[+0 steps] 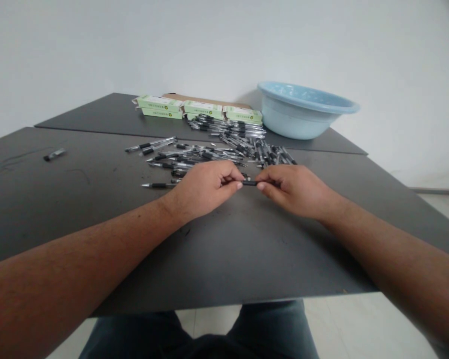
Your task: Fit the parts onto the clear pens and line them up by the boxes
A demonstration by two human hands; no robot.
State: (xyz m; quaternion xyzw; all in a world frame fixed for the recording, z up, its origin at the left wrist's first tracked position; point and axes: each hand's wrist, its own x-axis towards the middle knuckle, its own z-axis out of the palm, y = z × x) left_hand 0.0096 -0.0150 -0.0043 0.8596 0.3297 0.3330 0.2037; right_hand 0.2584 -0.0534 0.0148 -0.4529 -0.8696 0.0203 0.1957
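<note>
Between my two hands a pen (250, 183) with a black grip is held level just above the dark table. My left hand (213, 187) pinches its left end between thumb and fingers. At the other end, the thumb and forefinger of my right hand (294, 188) are closed on the same pen. Most of the pen is hidden by my fingers. Just behind my hands lies a loose heap of pens (198, 154) with clear barrels and black grips. One single pen (159, 185) lies to the left of my left wrist.
Green and white boxes (162, 113) are stacked at the back, with more pens (243, 129) piled before them. A light blue basin (295, 119) stands at the back right. Far left lies a small clear and black piece (54, 154). The table's (224, 269) front edge is near my legs.
</note>
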